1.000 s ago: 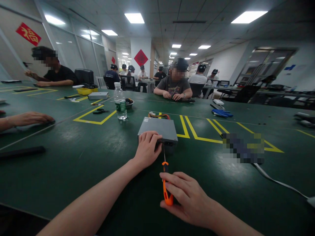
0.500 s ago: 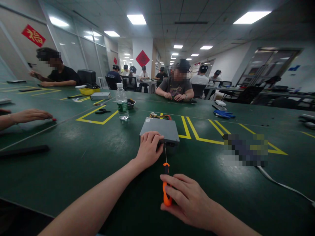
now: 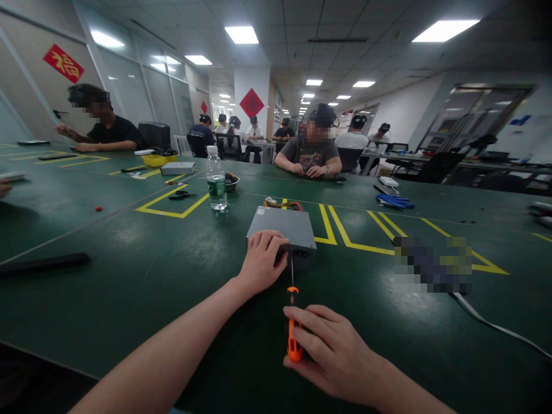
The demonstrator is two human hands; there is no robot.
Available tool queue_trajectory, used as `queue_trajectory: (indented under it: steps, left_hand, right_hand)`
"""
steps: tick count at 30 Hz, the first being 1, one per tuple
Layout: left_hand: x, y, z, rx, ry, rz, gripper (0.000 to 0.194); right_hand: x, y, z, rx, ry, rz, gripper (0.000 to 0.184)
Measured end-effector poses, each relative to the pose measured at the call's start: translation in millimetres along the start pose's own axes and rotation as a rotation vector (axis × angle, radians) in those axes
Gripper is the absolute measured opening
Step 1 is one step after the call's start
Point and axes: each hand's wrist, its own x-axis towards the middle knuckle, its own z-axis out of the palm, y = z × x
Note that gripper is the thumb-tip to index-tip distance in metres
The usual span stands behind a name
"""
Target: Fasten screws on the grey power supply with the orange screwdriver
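Note:
A grey metal computer power supply [image 3: 284,223] lies flat on the green table, its bundle of coloured wires [image 3: 282,204] at the far side. My left hand [image 3: 264,260] is closed over its near left edge, fingers across the top and front. In my right hand [image 3: 330,345] is an orange and black screwdriver [image 3: 294,339], held by the handle between fingers and thumb. The shaft points away from me to the front face of the power supply, below the socket side. Its tip is too small to make out where it meets the case.
A water bottle [image 3: 216,181] stands beyond my left hand, beside a small bowl [image 3: 232,183]. Blue gloves [image 3: 394,201] and a blurred-out dark object [image 3: 431,264] with a white cable lie right. A black bar [image 3: 45,264] lies left. A co-worker [image 3: 311,149] sits opposite.
The screwdriver handle has turned a little in my right hand. At the left, another person's hand has drawn back from the small red object, which now lies on the table.

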Motion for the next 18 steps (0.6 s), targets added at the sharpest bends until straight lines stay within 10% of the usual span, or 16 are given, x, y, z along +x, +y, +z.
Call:
queue_trajectory:
  steps: [18]
  left_hand:
    - [2.0,-6.9,-5.0,-0.04,-0.03,0.004,0.024]
  right_hand:
    - [-0.8,-1.4,-1.8,-0.01,-0.07,0.017,0.018]
